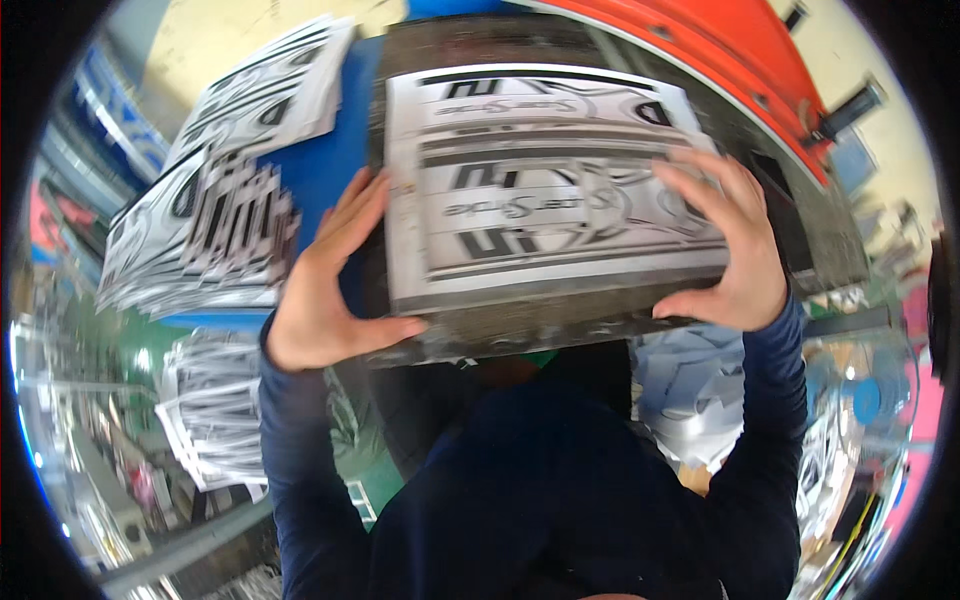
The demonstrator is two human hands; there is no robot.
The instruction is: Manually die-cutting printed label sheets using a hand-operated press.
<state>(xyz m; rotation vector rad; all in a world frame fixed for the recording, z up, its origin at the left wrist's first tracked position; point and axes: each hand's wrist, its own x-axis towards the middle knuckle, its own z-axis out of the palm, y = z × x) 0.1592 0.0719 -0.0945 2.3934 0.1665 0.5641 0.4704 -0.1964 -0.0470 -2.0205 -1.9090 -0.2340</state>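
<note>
White printed sheets [412,258] with black-and-grey patterns lie on a dark, worn work block [560,308] in front of me. On top rests a rectangular panel with dark grey edges [560,262], the same kind of pattern showing within it; motion blurs its details. At the sheets' left edge is my left hand [330,285], fingers spread and thumb over the block's front edge. My right hand [735,235] is also spread, its fingertips at the panel's right side and its thumb near the front edge. Whether the fingertips press on anything I cannot tell.
Piles of printed sheets [250,90] and cut pieces [235,210] lie on a blue surface [310,170] at left. A large orange-red machine part [700,50] with a black handle [850,108] hangs over the far right. Paper scraps [690,390] sit below the block.
</note>
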